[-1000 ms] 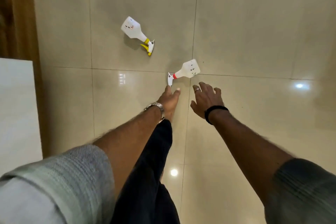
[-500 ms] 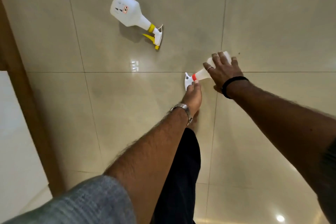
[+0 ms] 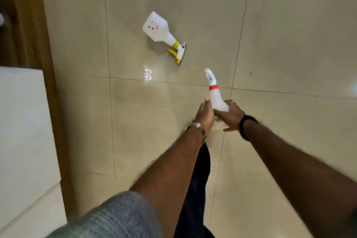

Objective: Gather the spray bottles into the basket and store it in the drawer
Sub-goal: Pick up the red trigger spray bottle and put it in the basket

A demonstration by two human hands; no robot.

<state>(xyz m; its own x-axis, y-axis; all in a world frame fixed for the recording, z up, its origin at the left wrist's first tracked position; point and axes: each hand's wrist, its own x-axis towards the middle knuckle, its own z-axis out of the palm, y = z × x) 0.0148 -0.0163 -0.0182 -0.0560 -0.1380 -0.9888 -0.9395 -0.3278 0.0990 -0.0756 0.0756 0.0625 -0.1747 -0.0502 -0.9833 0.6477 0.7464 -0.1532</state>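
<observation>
Gripping the red-collared spray bottle [image 3: 216, 97] around its lower body, the right hand [image 3: 230, 115] now has it raised off the tiled floor [image 3: 289, 25], nozzle pointing toward the top of the frame. Half a second ago that bottle lay on its side along the grout line with the right hand only just closing over it; a second ago both hands were short of it. The left hand [image 3: 205, 115] sits against the bottle's left side, fingers touching it, though whether it truly grips or merely steadies I cannot tell (motion blur softens the fingers). A watch shows on the left wrist and a dark band on the right.

The yellow-collared spray bottle [image 3: 164, 35] lies on its side in the upper middle of the frame, well apart from both hands and untouched across all three moments.

So the first pickup looks done, and one bottle remains on the floor. Neither the basket nor the drawer is in view; a white surface [image 3: 23, 121] fills the left edge, beside a wooden strip [image 3: 29, 15]. The held bottle probably goes to the basket, or gets passed to the left hand.
</observation>
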